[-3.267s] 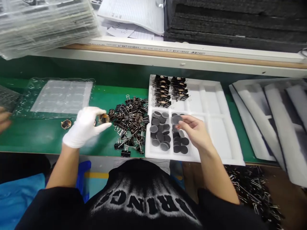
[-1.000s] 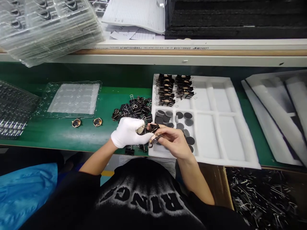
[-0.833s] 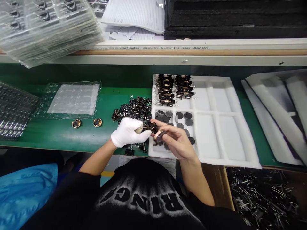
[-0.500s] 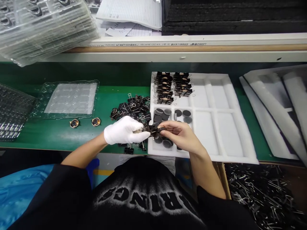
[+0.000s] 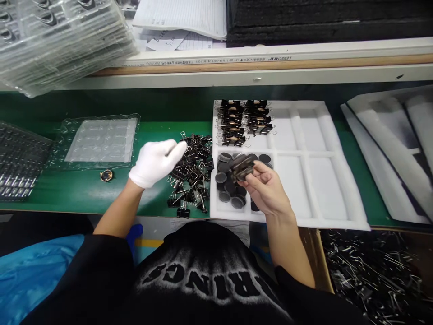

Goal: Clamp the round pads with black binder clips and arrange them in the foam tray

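My gloved left hand [image 5: 155, 160] reaches over the green bench with its fingers stretched toward a loose pile of black binder clips [image 5: 191, 169], its fingertips at the pile's upper left edge. My bare right hand [image 5: 267, 187] is closed on a small dark clipped piece [image 5: 241, 164], held above the compartment of dark round discs [image 5: 230, 192] in the white foam tray [image 5: 304, 180]. Two rows of clipped pieces [image 5: 243, 122] fill the tray's far left compartment. One oval gold-rimmed piece [image 5: 106, 175] lies on the bench to the left.
A clear blister tray [image 5: 101, 140] lies at the left, with a dark tray [image 5: 16, 158] beside it. Stacked clear trays [image 5: 61, 36], papers [image 5: 182, 18] and black foam [image 5: 321, 18] sit on the shelf. More foam trays [image 5: 389, 149] lie right. A box of clips [image 5: 372, 271] sits below.
My hands have come apart. The left one went up and left to the clip pile. The right one lifted the clipped piece over the discs. Only one oval piece shows now.
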{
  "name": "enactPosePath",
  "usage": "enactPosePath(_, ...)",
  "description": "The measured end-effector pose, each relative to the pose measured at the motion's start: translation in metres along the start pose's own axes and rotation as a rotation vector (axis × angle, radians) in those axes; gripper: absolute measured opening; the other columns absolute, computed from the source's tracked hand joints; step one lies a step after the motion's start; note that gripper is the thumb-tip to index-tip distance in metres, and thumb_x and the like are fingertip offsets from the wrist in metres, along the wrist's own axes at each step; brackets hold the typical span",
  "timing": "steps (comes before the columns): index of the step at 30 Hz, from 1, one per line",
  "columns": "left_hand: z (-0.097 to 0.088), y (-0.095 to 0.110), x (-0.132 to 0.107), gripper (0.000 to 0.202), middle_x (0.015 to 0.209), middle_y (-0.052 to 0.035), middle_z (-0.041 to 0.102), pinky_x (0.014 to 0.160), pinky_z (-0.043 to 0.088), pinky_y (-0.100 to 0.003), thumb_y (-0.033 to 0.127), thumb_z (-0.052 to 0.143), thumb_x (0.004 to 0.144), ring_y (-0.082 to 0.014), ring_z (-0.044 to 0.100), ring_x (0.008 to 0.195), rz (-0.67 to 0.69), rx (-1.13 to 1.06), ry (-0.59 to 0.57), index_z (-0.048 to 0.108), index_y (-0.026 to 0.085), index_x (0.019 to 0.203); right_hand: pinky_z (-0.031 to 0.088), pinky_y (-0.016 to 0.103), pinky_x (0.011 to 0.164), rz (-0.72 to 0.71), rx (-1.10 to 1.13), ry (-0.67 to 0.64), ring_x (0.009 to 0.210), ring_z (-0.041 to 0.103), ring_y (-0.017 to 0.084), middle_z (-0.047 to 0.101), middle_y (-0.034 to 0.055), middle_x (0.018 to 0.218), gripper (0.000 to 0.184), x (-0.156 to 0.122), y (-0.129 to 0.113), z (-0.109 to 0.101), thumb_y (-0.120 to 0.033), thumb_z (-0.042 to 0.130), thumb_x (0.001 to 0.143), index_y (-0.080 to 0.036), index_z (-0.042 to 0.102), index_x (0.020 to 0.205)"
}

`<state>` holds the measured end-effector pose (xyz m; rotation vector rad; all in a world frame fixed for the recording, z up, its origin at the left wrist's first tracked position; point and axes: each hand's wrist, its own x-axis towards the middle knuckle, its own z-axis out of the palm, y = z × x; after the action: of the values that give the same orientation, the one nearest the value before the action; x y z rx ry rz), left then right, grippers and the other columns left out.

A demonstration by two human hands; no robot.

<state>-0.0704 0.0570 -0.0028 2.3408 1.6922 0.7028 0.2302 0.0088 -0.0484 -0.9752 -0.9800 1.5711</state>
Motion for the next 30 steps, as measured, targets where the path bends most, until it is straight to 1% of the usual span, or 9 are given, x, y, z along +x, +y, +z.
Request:
enactPosePath(2,0.004,-0.016,0.009,0.039,0.067,-0.0016,0.062,0.059,0.03,-0.03,0.047,0.05,0.104,-0.0137,0.05,0.057,-0.065,0.168,0.013,0.071,0.021,0.083,0.063,0.031,0.078,0.08,0.165,0.013,0.085,0.073,0.016,0.076,-0.0006,0.094,0.039,-0.001,0.005,0.001,-0.042,0.095,0.073,-0.029,0.073,0.103)
enactPosePath(5,0.012,-0.038,0.026,0.037,0.098,-0.0052,0.073,0.065,0.037,-0.03,0.05,0.056,0.1,-0.0175,0.06,0.071,0.106,0.29,-0.201,0.074,0.029,0.124,0.063,0.032,0.081,0.143,0.277,-0.046,0.085,0.071,0.015,0.072,-0.0022,0.087,0.038,-0.003,0.013,0.005,-0.041,0.098,0.07,-0.028,0.072,0.095)
enactPosePath(8,0.015,-0.052,0.04,0.031,0.096,-0.0057,0.073,0.07,0.042,-0.031,0.048,0.061,0.097,-0.018,0.063,0.074,0.269,0.217,-0.336,0.08,0.025,0.104,0.062,0.029,0.075,0.183,0.322,-0.083,0.083,0.069,0.014,0.073,-0.0006,0.088,0.033,-0.005,0.019,0.009,-0.036,0.098,0.071,-0.026,0.073,0.089)
enactPosePath(11,0.012,-0.046,0.042,0.032,0.078,-0.0034,0.071,0.069,0.044,-0.03,0.043,0.062,0.097,-0.015,0.061,0.068,0.195,0.043,-0.13,0.075,0.02,0.079,0.062,0.028,0.075,0.246,0.368,-0.114,0.083,0.07,0.013,0.077,0.0016,0.106,0.036,-0.006,0.024,0.017,-0.031,0.099,0.068,-0.026,0.076,0.095)
enactPosePath(14,0.014,-0.018,0.026,0.033,0.065,0.0002,0.068,0.061,0.043,-0.026,0.042,0.065,0.096,-0.0111,0.057,0.058,0.006,-0.181,0.109,0.071,0.018,0.074,0.063,0.028,0.079,0.223,0.35,-0.143,0.083,0.071,0.013,0.079,0.0028,0.106,0.047,-0.001,0.029,0.033,-0.032,0.099,0.068,-0.027,0.077,0.11)
enactPosePath(16,0.02,0.009,0.01,0.035,0.064,0.0009,0.071,0.057,0.044,-0.024,0.044,0.065,0.097,-0.0094,0.058,0.053,-0.051,-0.361,0.1,0.071,0.017,0.074,0.064,0.033,0.086,0.167,0.297,-0.12,0.084,0.072,0.015,0.079,0.0021,0.096,0.057,0.004,0.032,0.045,-0.034,0.099,0.067,-0.027,0.076,0.119)
enactPosePath(21,0.038,0.048,-0.021,0.045,0.052,0.0029,0.064,0.054,0.04,-0.023,0.041,0.064,0.099,-0.0076,0.053,0.047,0.148,-0.338,0.173,0.064,0.018,0.06,0.063,0.04,0.097,0.011,0.029,-0.095,0.1,0.075,0.023,0.078,0.0044,0.104,0.048,0.009,0.033,0.053,-0.034,0.102,0.058,-0.025,0.079,0.1)
enactPosePath(26,0.028,0.04,-0.019,0.048,0.047,0.0038,0.053,0.051,0.029,-0.027,0.063,0.072,0.083,-0.0117,0.05,0.045,0.194,0.032,0.054,0.059,0.02,0.067,0.066,0.039,0.089,-0.009,-0.161,-0.17,0.109,0.075,0.028,0.079,0.0083,0.116,0.036,0.002,0.033,0.037,-0.037,0.099,0.062,-0.024,0.08,0.09)
enactPosePath(30,0.026,0.037,-0.014,0.052,0.045,0.005,0.039,0.048,0.02,-0.027,0.056,0.065,0.084,-0.0092,0.035,0.041,0.319,-0.054,-0.095,0.039,0.021,0.057,0.064,0.037,0.09,-0.035,-0.147,-0.248,0.109,0.076,0.027,0.079,0.0076,0.119,0.034,-0.001,0.035,0.031,-0.028,0.098,0.063,-0.025,0.081,0.093)
